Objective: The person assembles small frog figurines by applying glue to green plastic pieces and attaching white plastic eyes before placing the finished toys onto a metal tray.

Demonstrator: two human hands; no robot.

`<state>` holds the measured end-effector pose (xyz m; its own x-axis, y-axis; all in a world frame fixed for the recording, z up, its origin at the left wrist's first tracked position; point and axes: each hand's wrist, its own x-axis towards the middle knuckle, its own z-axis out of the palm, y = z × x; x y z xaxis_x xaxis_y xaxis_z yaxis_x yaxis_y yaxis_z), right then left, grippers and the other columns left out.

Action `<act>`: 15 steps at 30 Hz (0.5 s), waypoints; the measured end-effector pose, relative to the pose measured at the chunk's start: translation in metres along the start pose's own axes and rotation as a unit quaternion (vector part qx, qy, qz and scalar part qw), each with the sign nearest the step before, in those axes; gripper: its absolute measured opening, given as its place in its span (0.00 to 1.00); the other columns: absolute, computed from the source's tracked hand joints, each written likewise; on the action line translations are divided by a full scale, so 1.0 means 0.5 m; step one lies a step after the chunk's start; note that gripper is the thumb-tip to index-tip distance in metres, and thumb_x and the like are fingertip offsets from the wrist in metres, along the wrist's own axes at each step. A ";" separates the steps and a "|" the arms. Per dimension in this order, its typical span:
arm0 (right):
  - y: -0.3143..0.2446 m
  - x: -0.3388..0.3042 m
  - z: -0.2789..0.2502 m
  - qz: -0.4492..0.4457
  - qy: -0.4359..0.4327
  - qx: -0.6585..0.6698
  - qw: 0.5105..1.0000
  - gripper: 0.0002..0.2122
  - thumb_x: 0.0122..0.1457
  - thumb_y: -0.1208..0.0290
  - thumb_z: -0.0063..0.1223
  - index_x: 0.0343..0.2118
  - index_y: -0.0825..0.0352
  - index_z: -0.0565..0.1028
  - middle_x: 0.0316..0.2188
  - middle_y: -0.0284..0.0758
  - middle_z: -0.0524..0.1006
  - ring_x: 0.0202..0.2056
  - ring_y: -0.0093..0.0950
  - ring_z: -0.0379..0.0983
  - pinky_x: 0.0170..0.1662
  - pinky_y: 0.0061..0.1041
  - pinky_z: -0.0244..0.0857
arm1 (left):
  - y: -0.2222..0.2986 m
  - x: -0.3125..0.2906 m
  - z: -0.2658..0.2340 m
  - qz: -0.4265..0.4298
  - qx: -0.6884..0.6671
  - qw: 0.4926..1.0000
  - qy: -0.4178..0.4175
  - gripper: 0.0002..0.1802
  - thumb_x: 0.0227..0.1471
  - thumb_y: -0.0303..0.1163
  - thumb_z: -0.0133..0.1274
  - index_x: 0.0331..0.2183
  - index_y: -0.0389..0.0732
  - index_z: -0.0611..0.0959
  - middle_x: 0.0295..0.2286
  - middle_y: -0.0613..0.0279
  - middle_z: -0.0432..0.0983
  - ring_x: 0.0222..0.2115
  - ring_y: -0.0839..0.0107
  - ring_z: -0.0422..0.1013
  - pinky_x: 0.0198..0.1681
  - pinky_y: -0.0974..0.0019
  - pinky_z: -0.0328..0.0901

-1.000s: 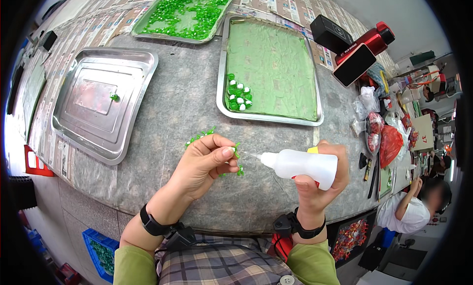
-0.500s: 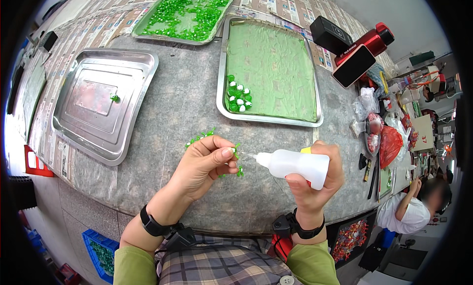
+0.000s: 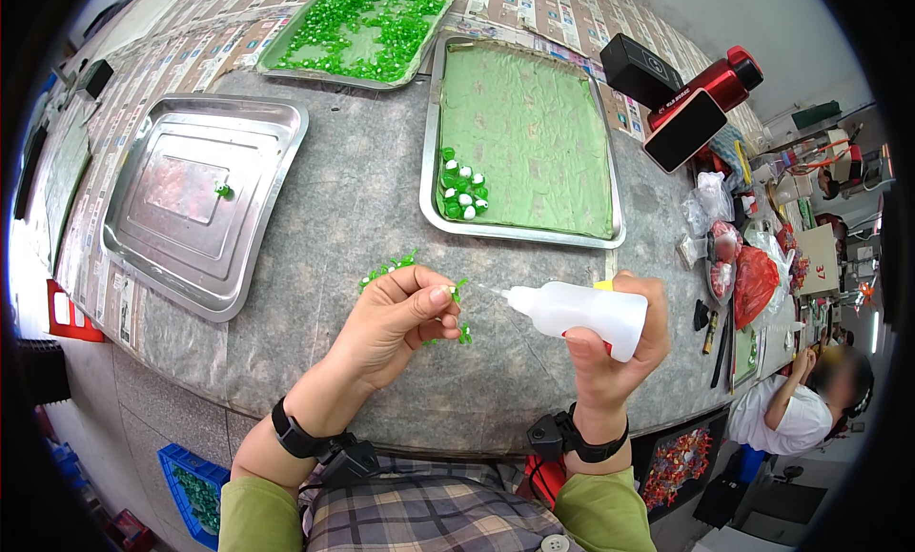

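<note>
Over the grey tabletop, just below the green-lined tray, the left hand has its grip pinched on a small green bead. The right hand is clenched around a white squeeze bottle, its nozzle pointing at that bead, nearly touching. More green beads lie loose just left of the fingers.

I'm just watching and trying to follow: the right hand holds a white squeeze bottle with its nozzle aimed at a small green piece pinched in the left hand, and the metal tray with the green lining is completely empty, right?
Not quite. In the head view the green-lined tray is not empty: a small cluster of green and white pieces sits near its lower left corner. The rest holds: the right hand grips the white squeeze bottle, nozzle toward the green piece pinched in the left hand.
</note>
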<state>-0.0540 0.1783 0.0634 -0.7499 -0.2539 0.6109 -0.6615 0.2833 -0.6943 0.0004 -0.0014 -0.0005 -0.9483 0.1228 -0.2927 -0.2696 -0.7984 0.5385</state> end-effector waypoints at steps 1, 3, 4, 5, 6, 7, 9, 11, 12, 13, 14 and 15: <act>0.000 0.000 -0.003 -0.006 0.009 0.013 1.000 0.20 0.34 0.60 0.63 0.24 0.68 0.66 0.16 0.32 0.66 0.16 0.23 0.60 0.19 0.19 0.53 | 0.000 0.000 -0.001 0.002 -0.001 1.000 -0.001 0.05 0.43 0.29 0.50 0.25 0.38 0.73 0.21 0.64 0.70 0.22 0.77 0.68 0.27 0.75 0.66; -0.002 0.000 -0.009 -0.012 0.018 0.023 0.999 0.20 0.34 0.61 0.62 0.24 0.68 0.66 0.16 0.32 0.66 0.15 0.23 0.60 0.19 0.20 0.53 | 0.002 -0.002 0.010 0.026 0.023 0.999 0.022 0.05 0.43 0.28 0.50 0.26 0.38 0.73 0.21 0.64 0.71 0.22 0.77 0.68 0.28 0.75 0.66; -0.003 0.000 -0.011 -0.002 0.025 0.045 0.999 0.20 0.34 0.61 0.62 0.24 0.68 0.66 0.16 0.32 0.67 0.15 0.23 0.61 0.19 0.20 0.53 | 0.003 -0.003 0.014 0.050 0.047 0.997 0.046 0.06 0.43 0.27 0.51 0.27 0.37 0.74 0.22 0.64 0.71 0.23 0.77 0.68 0.29 0.75 0.66; -0.003 0.000 -0.012 0.009 0.033 0.067 0.997 0.19 0.35 0.61 0.62 0.23 0.68 0.66 0.15 0.33 0.67 0.15 0.23 0.61 0.19 0.20 0.53 | 0.003 -0.003 0.015 0.050 0.048 0.997 0.046 0.06 0.43 0.27 0.51 0.27 0.37 0.74 0.22 0.64 0.71 0.23 0.77 0.68 0.29 0.75 0.66; -0.002 -0.001 -0.014 0.008 0.033 0.067 0.997 0.19 0.35 0.61 0.62 0.23 0.68 0.66 0.15 0.33 0.67 0.15 0.23 0.61 0.19 0.20 0.53 | 0.002 -0.003 0.015 0.075 0.066 0.993 0.056 0.06 0.42 0.26 0.51 0.27 0.37 0.74 0.22 0.64 0.71 0.24 0.77 0.68 0.29 0.75 0.66; 0.001 -0.002 -0.015 -0.006 0.014 0.036 0.999 0.20 0.34 0.61 0.63 0.23 0.68 0.66 0.15 0.33 0.67 0.15 0.23 0.61 0.18 0.19 0.53 | 0.002 -0.004 0.016 0.100 0.084 0.989 0.066 0.06 0.42 0.25 0.51 0.28 0.37 0.74 0.23 0.64 0.71 0.24 0.77 0.68 0.30 0.75 0.66; 0.006 -0.003 -0.012 -0.021 -0.005 0.006 1.000 0.20 0.34 0.61 0.63 0.23 0.68 0.66 0.15 0.33 0.68 0.14 0.23 0.61 0.18 0.19 0.53 | 0.003 -0.004 0.016 0.105 0.083 0.989 0.065 0.06 0.42 0.25 0.51 0.28 0.37 0.74 0.23 0.64 0.71 0.24 0.77 0.68 0.30 0.75 0.66; 0.008 -0.005 -0.006 -0.017 -0.011 0.016 1.000 0.20 0.34 0.61 0.63 0.23 0.68 0.66 0.15 0.33 0.67 0.14 0.23 0.61 0.17 0.19 0.53 | 0.003 -0.004 0.015 0.109 0.082 0.989 0.064 0.06 0.42 0.25 0.51 0.28 0.37 0.74 0.23 0.64 0.71 0.25 0.77 0.68 0.30 0.75 0.65; 0.008 -0.005 -0.005 -0.016 -0.011 0.016 1.000 0.20 0.34 0.61 0.63 0.23 0.68 0.66 0.15 0.33 0.67 0.14 0.23 0.61 0.17 0.19 0.53 | 0.002 -0.004 0.015 0.109 0.084 0.989 0.063 0.06 0.42 0.24 0.51 0.28 0.37 0.74 0.23 0.63 0.71 0.25 0.77 0.68 0.30 0.75 0.65; 0.008 -0.005 -0.005 -0.015 -0.010 0.014 1.000 0.20 0.33 0.61 0.63 0.23 0.68 0.66 0.15 0.33 0.67 0.14 0.23 0.61 0.17 0.18 0.53 | 0.002 -0.003 0.015 0.109 0.085 0.989 0.061 0.06 0.42 0.24 0.51 0.28 0.37 0.74 0.23 0.63 0.71 0.25 0.77 0.68 0.30 0.75 0.65; 0.008 -0.005 -0.003 -0.013 -0.008 0.015 1.000 0.20 0.33 0.61 0.63 0.23 0.68 0.66 0.15 0.33 0.67 0.14 0.24 0.61 0.17 0.18 0.53 | 0.002 -0.004 0.015 0.109 0.085 0.988 0.062 0.06 0.42 0.24 0.51 0.28 0.37 0.74 0.23 0.63 0.71 0.25 0.77 0.68 0.30 0.75 0.65; 0.008 -0.005 -0.001 -0.013 -0.009 0.015 1.000 0.20 0.33 0.61 0.63 0.23 0.68 0.66 0.15 0.33 0.67 0.14 0.24 0.61 0.17 0.18 0.53 | 0.003 -0.004 0.014 0.109 0.085 0.988 0.064 0.06 0.42 0.24 0.51 0.28 0.37 0.74 0.23 0.63 0.71 0.25 0.77 0.68 0.30 0.75 0.65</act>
<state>-0.0548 0.1807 0.0593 -0.7317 -0.2768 0.6229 -0.6806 0.2476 -0.6895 0.0008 0.0013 0.0064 -0.9609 -0.1252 -0.2469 -0.0963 -0.6852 0.7220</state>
